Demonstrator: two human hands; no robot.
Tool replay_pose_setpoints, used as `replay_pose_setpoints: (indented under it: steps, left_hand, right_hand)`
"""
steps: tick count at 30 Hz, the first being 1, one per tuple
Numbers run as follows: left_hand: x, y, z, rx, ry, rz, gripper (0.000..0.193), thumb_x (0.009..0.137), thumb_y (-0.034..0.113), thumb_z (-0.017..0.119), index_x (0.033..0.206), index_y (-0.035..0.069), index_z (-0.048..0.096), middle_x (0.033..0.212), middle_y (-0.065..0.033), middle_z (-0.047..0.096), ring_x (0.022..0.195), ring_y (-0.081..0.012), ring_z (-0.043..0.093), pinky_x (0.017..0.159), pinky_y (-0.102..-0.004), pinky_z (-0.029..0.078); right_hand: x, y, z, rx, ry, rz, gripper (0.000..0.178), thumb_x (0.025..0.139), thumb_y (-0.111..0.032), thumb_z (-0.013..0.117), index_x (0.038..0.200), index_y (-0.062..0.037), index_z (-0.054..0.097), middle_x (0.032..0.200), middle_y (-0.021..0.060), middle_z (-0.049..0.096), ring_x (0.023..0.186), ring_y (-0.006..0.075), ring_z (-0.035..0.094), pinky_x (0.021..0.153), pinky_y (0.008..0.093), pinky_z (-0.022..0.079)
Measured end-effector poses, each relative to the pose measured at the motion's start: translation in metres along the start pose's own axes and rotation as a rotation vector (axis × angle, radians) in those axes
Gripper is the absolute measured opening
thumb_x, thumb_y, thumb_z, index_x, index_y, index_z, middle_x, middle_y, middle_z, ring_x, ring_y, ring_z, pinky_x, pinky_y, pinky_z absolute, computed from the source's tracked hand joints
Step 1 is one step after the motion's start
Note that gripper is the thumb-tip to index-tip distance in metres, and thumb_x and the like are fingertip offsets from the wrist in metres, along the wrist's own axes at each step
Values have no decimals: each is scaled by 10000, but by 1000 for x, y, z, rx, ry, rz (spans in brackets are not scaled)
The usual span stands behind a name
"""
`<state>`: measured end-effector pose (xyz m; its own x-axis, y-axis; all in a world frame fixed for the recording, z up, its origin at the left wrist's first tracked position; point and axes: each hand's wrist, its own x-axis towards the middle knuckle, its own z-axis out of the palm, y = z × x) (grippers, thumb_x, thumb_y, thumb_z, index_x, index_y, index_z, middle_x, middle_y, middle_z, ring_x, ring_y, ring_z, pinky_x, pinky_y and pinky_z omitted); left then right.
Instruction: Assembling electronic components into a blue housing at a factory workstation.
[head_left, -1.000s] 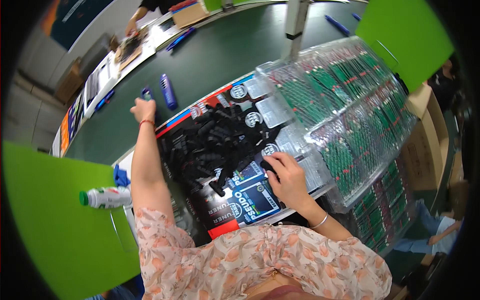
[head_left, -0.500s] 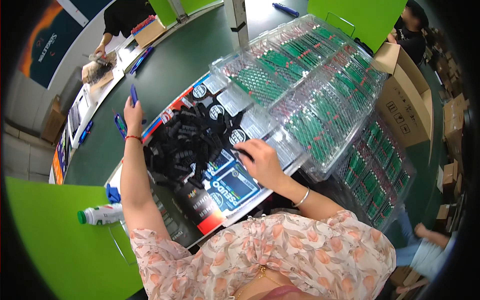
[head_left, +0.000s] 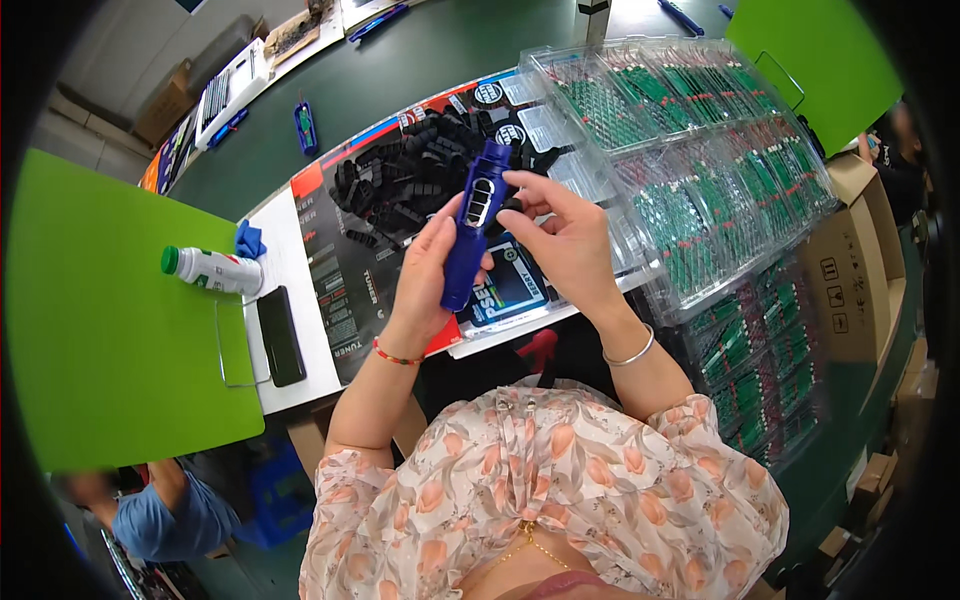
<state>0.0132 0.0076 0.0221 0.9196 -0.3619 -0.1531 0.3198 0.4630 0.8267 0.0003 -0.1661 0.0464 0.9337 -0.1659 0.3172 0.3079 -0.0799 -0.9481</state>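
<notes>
In front of my chest, my left hand [head_left: 428,268] is wrapped round a dark blue plastic housing [head_left: 463,265], long and tilted, with a row of light-rimmed slots near its upper part. My right hand [head_left: 572,235] is at the housing's right side, its thumb and fingers pinching a small black rubber piece [head_left: 513,205] close to the slots. Part of that piece is hidden by the fingers. Behind both hands, a loose pile of similar black rubber pieces [head_left: 385,180] lies on a printed sheet [head_left: 335,265].
Clear plastic trays of green circuit boards [head_left: 690,190] are stacked at the right, beside a cardboard box [head_left: 850,275]. At the left lie a phone [head_left: 281,336] and a white bottle with a green cap [head_left: 215,270]. Another blue housing [head_left: 305,127] rests on the green table [head_left: 420,60].
My left hand has come back from the far left with the blue housing. My right hand has brought its black piece up to the housing. The view has shifted left.
</notes>
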Motion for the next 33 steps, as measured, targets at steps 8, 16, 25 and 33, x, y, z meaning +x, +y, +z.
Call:
replay_pose_setpoints:
  steps: [8,16,25,33]
  left_hand:
    - [-19,-22,20,18,-14,-2,432,1034,227,431,1432,60,415,920,-82,635,738,-129,628,611,-242,520]
    - [-29,-49,26,322,147,88,439,983,89,537,1401,11,428,896,-69,633,643,-107,591,547,-229,488]
    - [-43,-61,21,474,237,179,342,986,102,552,1310,-4,529,921,-30,663,670,-46,596,545,-207,499]
    - [-49,-59,36,440,278,185,323,976,70,552,1284,-28,551,990,-50,666,769,-61,615,633,-198,505]
  right_hand:
    - [-11,9,-5,-270,19,-104,200,733,-93,768,905,-28,691,768,89,677,597,183,621,578,294,506]
    - [-32,16,-11,-462,77,-246,194,673,-116,761,844,-60,688,913,70,529,861,254,601,707,366,509]
    - [-60,11,-2,-348,187,-159,447,713,-35,732,1141,-101,623,999,80,486,781,208,599,665,338,517]
    - [-62,13,-2,-85,133,3,746,718,12,672,1382,-143,370,1088,159,468,851,323,600,714,403,523]
